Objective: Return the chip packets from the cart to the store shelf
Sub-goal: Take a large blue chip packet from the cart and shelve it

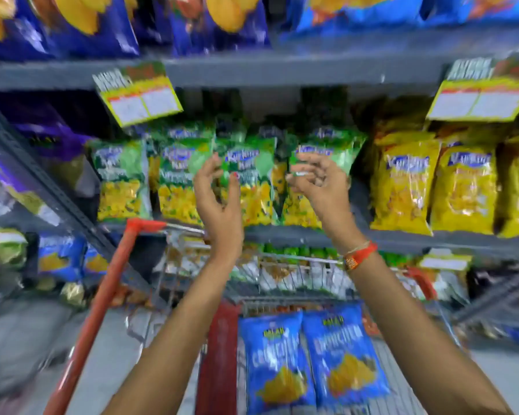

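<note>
A row of green and yellow chip packets (252,181) stands on the middle shelf (402,239). My left hand (216,202) is raised in front of one packet, fingers spread and curled, holding nothing. My right hand (318,181) hovers before another green packet (327,151), fingers apart; an orange band sits on its wrist. Whether the fingertips touch the packets is blurred. Two blue chip packets (312,357) lie side by side in the wire cart (297,265) below my arms.
Yellow packets (432,187) fill the shelf to the right. Dark blue bags (72,25) line the upper shelf. Yellow price tags (138,97) hang from the shelf edge. The cart's red handle bar (102,295) runs down the left. More packets sit on the lower shelf.
</note>
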